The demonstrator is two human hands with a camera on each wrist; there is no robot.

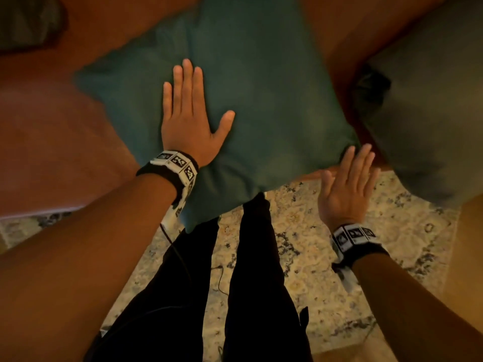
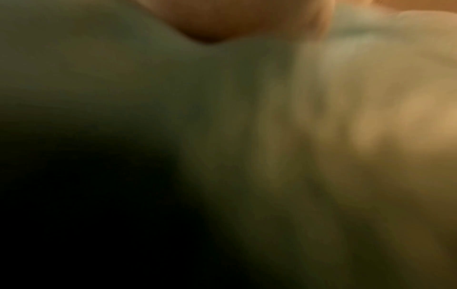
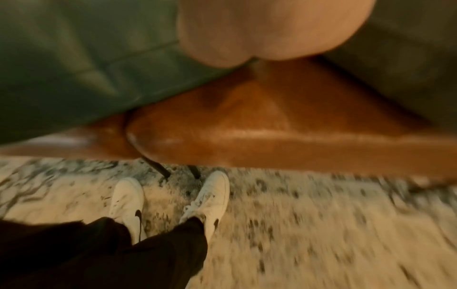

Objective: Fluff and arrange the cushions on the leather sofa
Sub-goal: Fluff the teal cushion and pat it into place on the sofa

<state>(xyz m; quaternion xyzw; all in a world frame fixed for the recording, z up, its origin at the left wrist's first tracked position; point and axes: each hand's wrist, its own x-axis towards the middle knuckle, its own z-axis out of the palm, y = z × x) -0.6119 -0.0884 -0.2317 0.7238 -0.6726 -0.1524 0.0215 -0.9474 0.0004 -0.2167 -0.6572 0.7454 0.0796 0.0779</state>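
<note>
A teal cushion lies on the brown leather sofa, one corner overhanging the seat's front edge. The left hand presses flat on it, fingers straight; the right hand, fingers straight too, meets its right corner. A grey-green cushion sits just beside, above a patterned rug.

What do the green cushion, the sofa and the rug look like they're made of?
Green cushion: matte woven fabric, probably cotton or velvet-like; no shine, and it dents softly under the left hand.
Sofa: smooth brown leather, or possibly a look-alike; the right wrist view shows glossy highlights on its front edge.
Rug: seemingly low-pile textile, cream with dark mottling; fibre unclear.
</note>
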